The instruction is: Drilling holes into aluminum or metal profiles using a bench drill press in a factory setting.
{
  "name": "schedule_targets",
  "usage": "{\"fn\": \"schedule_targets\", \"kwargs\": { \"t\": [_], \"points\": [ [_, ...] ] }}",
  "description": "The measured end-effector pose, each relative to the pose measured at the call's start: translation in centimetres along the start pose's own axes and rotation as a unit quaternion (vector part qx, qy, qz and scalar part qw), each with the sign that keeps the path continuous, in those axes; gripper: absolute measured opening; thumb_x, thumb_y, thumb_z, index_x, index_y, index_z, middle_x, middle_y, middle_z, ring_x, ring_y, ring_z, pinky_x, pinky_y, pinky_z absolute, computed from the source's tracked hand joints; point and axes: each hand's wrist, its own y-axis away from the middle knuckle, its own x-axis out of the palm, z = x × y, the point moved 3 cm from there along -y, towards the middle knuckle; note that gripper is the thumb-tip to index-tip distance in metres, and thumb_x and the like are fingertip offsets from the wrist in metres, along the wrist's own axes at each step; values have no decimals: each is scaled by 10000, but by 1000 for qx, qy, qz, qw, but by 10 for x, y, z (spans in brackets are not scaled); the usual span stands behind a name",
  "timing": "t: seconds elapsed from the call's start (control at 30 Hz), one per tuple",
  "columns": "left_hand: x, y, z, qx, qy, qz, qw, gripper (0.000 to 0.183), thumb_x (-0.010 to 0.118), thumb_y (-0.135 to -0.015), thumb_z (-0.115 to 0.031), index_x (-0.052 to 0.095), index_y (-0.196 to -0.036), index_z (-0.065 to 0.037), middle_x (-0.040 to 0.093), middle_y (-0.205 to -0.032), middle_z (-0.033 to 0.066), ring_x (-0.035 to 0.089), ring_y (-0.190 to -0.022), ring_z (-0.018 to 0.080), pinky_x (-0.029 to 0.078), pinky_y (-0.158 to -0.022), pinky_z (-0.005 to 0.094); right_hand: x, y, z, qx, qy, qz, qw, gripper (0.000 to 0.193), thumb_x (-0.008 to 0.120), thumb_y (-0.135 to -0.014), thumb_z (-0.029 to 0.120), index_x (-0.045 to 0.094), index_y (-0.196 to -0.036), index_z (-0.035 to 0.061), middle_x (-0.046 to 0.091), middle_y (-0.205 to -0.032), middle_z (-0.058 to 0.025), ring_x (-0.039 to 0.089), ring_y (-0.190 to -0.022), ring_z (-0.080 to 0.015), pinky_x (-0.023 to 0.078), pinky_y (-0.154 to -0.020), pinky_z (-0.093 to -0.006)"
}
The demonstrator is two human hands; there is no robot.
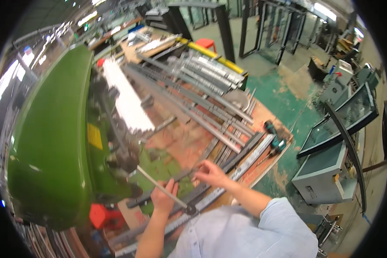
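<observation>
Green machine housing [51, 137] far left. Left hand [162, 199] grips a slim dark bar [183, 174], angled up toward the right hand [210, 173]: fingers curled near bar's end, grip unclear. Teal drill [279, 145] on table's [262, 113] right corner.

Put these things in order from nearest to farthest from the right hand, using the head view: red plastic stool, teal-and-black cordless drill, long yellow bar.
From the right hand:
1. Teal-and-black cordless drill, to the right.
2. Long yellow bar, well ahead.
3. Red plastic stool, beyond the bar.
</observation>
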Motion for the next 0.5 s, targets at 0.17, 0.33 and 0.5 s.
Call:
{"fn": "schedule_targets", "kwargs": {
  "t": [0.17,0.33,0.5],
  "points": [
    [1,-1,1,-1,17,-14,1000,252,836,-782,-154,760,-1012,-87,620,-834,75,642,-674,258,511,-555,376,6,-8,-1,16,-26,-38,999,242,701,-977,160,683,-1142,-16,719,-889,-25,633,-760,-76,521,-672,-252],
    [1,-6,-3,17,21,-32,999,280,853,-762,-163,762,-1017,-92,609,-829,69,637,-655,244,506,-538,362,7,-14,6,36,-13,-11,999,256,680,-993,165,682,-1165,-24,712,-908,-22,636,-780,-75,524,-685,-247],
    [3,-6,-6,24,-1,-50,998,294,877,-734,-192,770,-1001,-129,598,-836,62,625,-614,228,504,-519,353,7,-3,8,-8,-50,-21,999,319,766,-914,108,645,-1169,-43,717,-971,-71,675,-866,-117,559,-756,-265]
  ]
}}
